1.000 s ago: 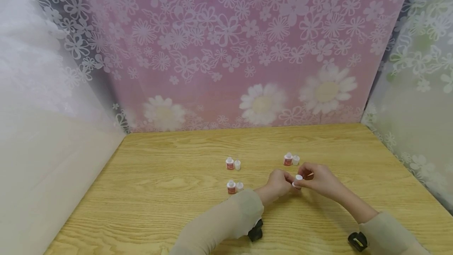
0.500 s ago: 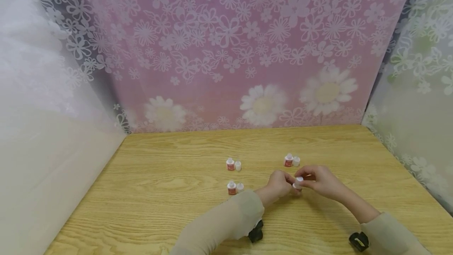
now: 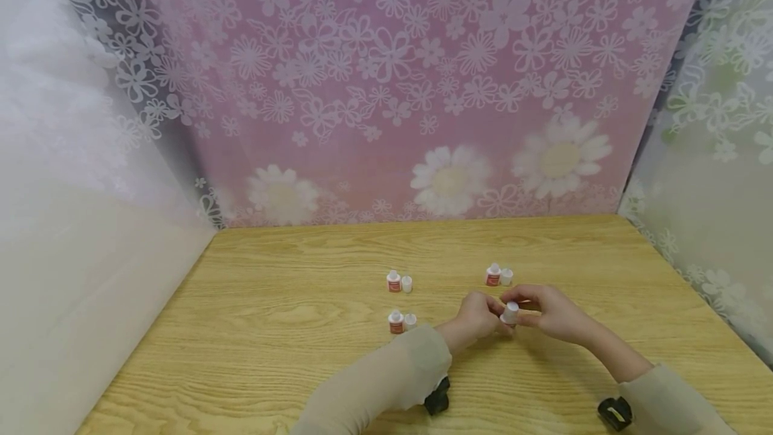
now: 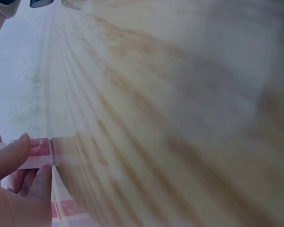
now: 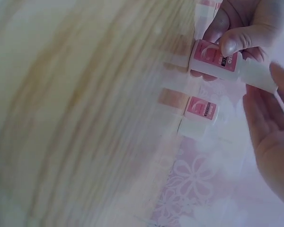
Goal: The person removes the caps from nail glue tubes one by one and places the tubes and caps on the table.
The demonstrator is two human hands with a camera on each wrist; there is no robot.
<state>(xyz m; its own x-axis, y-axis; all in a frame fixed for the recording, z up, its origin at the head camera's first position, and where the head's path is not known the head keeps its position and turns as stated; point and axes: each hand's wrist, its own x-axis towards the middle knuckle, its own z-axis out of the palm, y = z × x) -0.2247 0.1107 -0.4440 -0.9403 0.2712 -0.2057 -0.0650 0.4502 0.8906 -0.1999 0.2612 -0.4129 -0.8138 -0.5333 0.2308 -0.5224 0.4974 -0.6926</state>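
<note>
My left hand (image 3: pixel 480 314) grips a small white bottle with a red label (image 5: pixel 206 56), its thumb lying across the label in the right wrist view. A white cap (image 5: pixel 256 74) sits on the bottle's neck. Fingers of my right hand (image 3: pixel 558 314) stand on both sides of that cap and pinch it. Behind the hands is another such bottle (image 3: pixel 493 276), uncapped, with its cap (image 3: pixel 506 277) beside it. In the left wrist view the held bottle's label (image 4: pixel 40 147) shows above the left fingers.
To the left stand two more uncapped bottles, one farther back (image 3: pixel 394 282) and one nearer (image 3: pixel 396 323), each with a loose cap beside it. The wood-grain table (image 3: pixel 272 327) meets a pink flowered curtain (image 3: pixel 362 173) at the back. Pale sheets hang at both sides.
The right fingers have shifted slightly around the cap, so more of it shows. The left hand stays on the bottle, and the other bottles stand as before.
</note>
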